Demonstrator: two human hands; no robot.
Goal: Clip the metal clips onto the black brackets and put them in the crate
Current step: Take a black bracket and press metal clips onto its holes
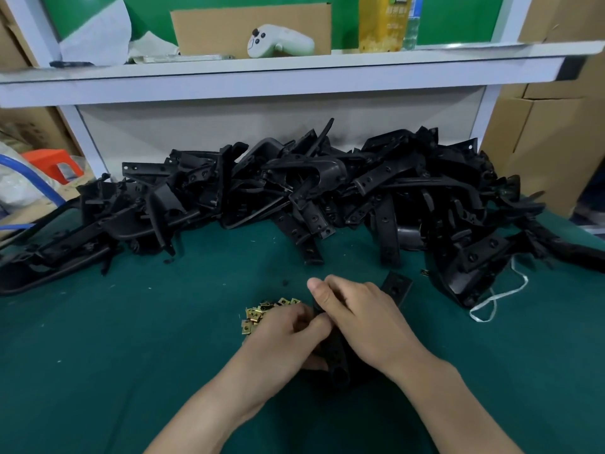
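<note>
Green felt covers the table (pixel 131 355), which fills the lower part of the frame. Across the middle of the frame, from the left edge to the right edge, lies a long pile of brackets (pixel 294 191), black plastic and tangled together. None of those in view shows a clip, so most of the work looks still to be done.

Just left of centre, low in the frame, is a small heap of metal clips (pixel 258 314), brass-coloured and loose on the felt. The left hand (pixel 284 335) is just right of the heap and partly over it. Its fingers are curled and pinched against the upper edge of a bracket (pixel 337 358) held between both hands. Whether a clip sits under those fingers cannot be told.

The right hand (pixel 363 319) grips the same bracket from the other side, fingers curled over it and thumb raised. This looks like the clipping step, part way through on one piece.

Right of the hands a flat black tab (pixel 397 286) pokes out. It may be the far end of the held bracket or a separate one. Further right lies a loop of white string (pixel 497 299).

No crate appears anywhere in the frame, so finished pieces cannot be counted.
</note>
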